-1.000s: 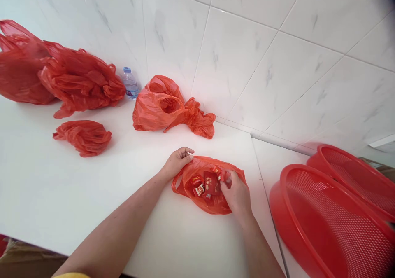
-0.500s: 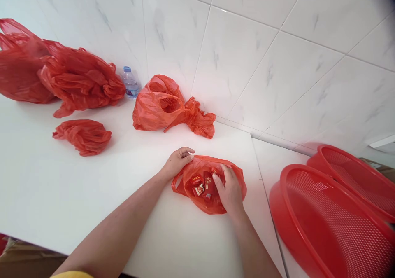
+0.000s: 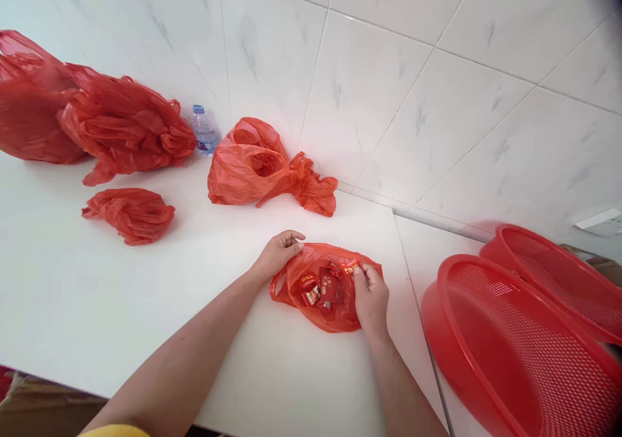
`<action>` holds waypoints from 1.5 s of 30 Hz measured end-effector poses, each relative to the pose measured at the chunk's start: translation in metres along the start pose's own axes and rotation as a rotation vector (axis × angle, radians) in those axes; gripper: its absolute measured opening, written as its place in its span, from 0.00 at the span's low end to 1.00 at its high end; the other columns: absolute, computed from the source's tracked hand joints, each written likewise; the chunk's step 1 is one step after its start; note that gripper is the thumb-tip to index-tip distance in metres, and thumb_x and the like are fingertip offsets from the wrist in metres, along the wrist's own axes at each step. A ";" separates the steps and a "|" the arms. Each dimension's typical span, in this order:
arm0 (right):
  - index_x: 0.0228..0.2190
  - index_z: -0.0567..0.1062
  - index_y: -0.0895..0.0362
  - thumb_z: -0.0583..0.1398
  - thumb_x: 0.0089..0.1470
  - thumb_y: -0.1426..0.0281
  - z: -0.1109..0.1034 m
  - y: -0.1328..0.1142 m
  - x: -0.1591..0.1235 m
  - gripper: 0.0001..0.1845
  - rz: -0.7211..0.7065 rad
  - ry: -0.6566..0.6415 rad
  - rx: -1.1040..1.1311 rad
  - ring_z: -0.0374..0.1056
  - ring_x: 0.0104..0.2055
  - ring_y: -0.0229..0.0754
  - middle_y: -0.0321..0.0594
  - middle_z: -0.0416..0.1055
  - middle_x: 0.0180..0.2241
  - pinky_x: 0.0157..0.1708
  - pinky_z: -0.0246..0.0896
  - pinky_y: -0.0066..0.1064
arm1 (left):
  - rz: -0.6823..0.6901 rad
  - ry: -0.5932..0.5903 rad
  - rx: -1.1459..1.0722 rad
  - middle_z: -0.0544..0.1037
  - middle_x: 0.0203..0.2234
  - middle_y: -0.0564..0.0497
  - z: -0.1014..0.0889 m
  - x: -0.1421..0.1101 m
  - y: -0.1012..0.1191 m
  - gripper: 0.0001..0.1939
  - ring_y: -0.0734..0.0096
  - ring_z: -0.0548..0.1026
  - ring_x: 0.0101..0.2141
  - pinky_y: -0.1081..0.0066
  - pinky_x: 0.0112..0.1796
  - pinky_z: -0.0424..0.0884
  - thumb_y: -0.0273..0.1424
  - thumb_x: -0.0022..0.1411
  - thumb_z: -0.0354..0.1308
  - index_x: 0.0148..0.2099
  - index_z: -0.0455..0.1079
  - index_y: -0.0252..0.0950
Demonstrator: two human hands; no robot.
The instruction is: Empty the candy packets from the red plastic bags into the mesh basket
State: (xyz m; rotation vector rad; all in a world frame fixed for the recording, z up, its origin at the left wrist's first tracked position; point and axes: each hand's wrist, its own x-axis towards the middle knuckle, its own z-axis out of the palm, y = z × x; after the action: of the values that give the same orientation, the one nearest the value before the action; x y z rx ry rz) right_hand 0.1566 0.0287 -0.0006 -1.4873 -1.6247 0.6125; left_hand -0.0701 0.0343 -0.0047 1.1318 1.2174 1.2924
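Observation:
A red plastic bag [image 3: 315,314] lies flat on the white table [image 3: 121,307], with several small red packets with printed lettering [image 3: 321,288] showing at its mouth. My right hand [image 3: 372,298] is at the bag's upper right, its fingertips pinching a small red packet [image 3: 350,267] at the rim. My left hand [image 3: 278,254] rests on the table with its fingers loosely curled, just beside the bag's upper left edge. It appears to hold nothing.
Crumpled red plastic bags [image 3: 121,126] and a clear water bottle [image 3: 204,131] stand along the white tiled wall [image 3: 364,100]. Another red bag [image 3: 253,165] lies nearer the middle. Two red mesh baskets [image 3: 461,275] lie at the right.
My right hand has shifted from the middle of the bag to its upper right rim and now pinches a small packet there. The left hand has barely moved.

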 end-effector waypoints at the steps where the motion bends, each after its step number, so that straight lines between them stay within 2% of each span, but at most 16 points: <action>1: 0.26 0.68 0.55 0.51 0.56 0.58 0.000 0.002 0.000 0.16 0.002 -0.005 -0.004 0.61 0.27 0.38 0.34 0.67 0.24 0.28 0.56 0.27 | 0.001 -0.002 0.001 0.66 0.24 0.57 0.000 0.000 0.000 0.17 0.78 0.64 0.24 0.75 0.26 0.62 0.40 0.53 0.58 0.42 0.68 0.35; 9: 0.23 0.61 0.55 0.50 0.58 0.57 -0.002 0.009 0.004 0.17 -0.044 -0.021 -0.061 0.56 0.25 0.36 0.31 0.62 0.21 0.26 0.52 0.26 | 0.009 -0.006 -0.001 0.66 0.24 0.57 -0.001 0.001 -0.004 0.17 0.78 0.64 0.24 0.75 0.26 0.62 0.40 0.53 0.58 0.42 0.67 0.36; 14: 0.25 0.63 0.54 0.49 0.58 0.57 -0.006 0.008 0.004 0.16 0.002 -0.017 -0.046 0.58 0.24 0.36 0.31 0.63 0.21 0.26 0.53 0.26 | 0.016 -0.009 0.007 0.66 0.24 0.56 -0.001 0.003 -0.006 0.17 0.78 0.64 0.24 0.75 0.26 0.62 0.40 0.53 0.58 0.43 0.67 0.35; 18: 0.27 0.65 0.54 0.49 0.58 0.58 -0.007 0.006 0.002 0.15 0.055 -0.035 0.028 0.63 0.25 0.37 0.32 0.67 0.22 0.28 0.57 0.26 | 0.004 -0.016 0.008 0.66 0.24 0.57 -0.001 0.003 -0.005 0.17 0.78 0.64 0.24 0.75 0.26 0.62 0.40 0.54 0.58 0.43 0.67 0.36; 28: 0.29 0.65 0.54 0.54 0.52 0.63 -0.002 0.008 0.000 0.08 0.087 -0.098 0.086 0.66 0.24 0.37 0.31 0.66 0.22 0.27 0.59 0.27 | 0.005 0.000 0.019 0.66 0.24 0.57 -0.001 0.001 -0.002 0.17 0.77 0.65 0.24 0.74 0.27 0.63 0.40 0.53 0.58 0.42 0.68 0.36; 31: 0.28 0.65 0.54 0.54 0.51 0.64 -0.003 0.007 0.000 0.06 0.052 -0.099 0.014 0.65 0.25 0.36 0.32 0.68 0.25 0.26 0.58 0.26 | 0.006 -0.002 0.011 0.66 0.24 0.57 -0.001 0.001 -0.003 0.17 0.77 0.65 0.24 0.74 0.27 0.63 0.40 0.53 0.58 0.42 0.68 0.36; 34: 0.29 0.67 0.53 0.53 0.51 0.65 -0.005 0.006 0.002 0.05 0.020 -0.128 -0.161 0.64 0.26 0.38 0.32 0.69 0.24 0.27 0.57 0.28 | 0.012 -0.007 0.009 0.66 0.24 0.57 -0.001 0.002 -0.004 0.17 0.77 0.64 0.24 0.74 0.27 0.62 0.40 0.53 0.58 0.42 0.68 0.36; 37: 0.32 0.70 0.52 0.51 0.52 0.65 -0.007 0.007 0.005 0.09 0.037 -0.200 -0.286 0.67 0.31 0.40 0.34 0.73 0.28 0.32 0.59 0.31 | 0.012 -0.007 0.019 0.66 0.25 0.56 -0.001 0.002 -0.004 0.17 0.77 0.65 0.24 0.74 0.28 0.63 0.40 0.53 0.58 0.42 0.68 0.36; 41: 0.39 0.73 0.50 0.49 0.55 0.60 -0.008 0.006 0.005 0.16 0.058 -0.257 -0.295 0.69 0.42 0.42 0.35 0.74 0.39 0.40 0.61 0.33 | 0.002 -0.007 0.031 0.67 0.25 0.56 -0.001 0.001 -0.002 0.17 0.77 0.65 0.24 0.74 0.27 0.63 0.41 0.53 0.58 0.42 0.68 0.36; 45: 0.39 0.74 0.50 0.52 0.53 0.59 -0.007 0.004 0.005 0.16 0.005 -0.280 -0.293 0.69 0.37 0.42 0.35 0.75 0.36 0.36 0.62 0.33 | -0.002 -0.007 0.043 0.67 0.25 0.56 -0.001 0.000 0.000 0.18 0.76 0.65 0.24 0.74 0.28 0.63 0.41 0.53 0.57 0.43 0.68 0.36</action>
State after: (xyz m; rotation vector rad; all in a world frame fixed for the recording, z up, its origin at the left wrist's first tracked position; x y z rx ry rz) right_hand 0.1650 0.0325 0.0017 -1.6730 -1.9956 0.6273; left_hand -0.0706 0.0345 -0.0049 1.1645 1.2459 1.2645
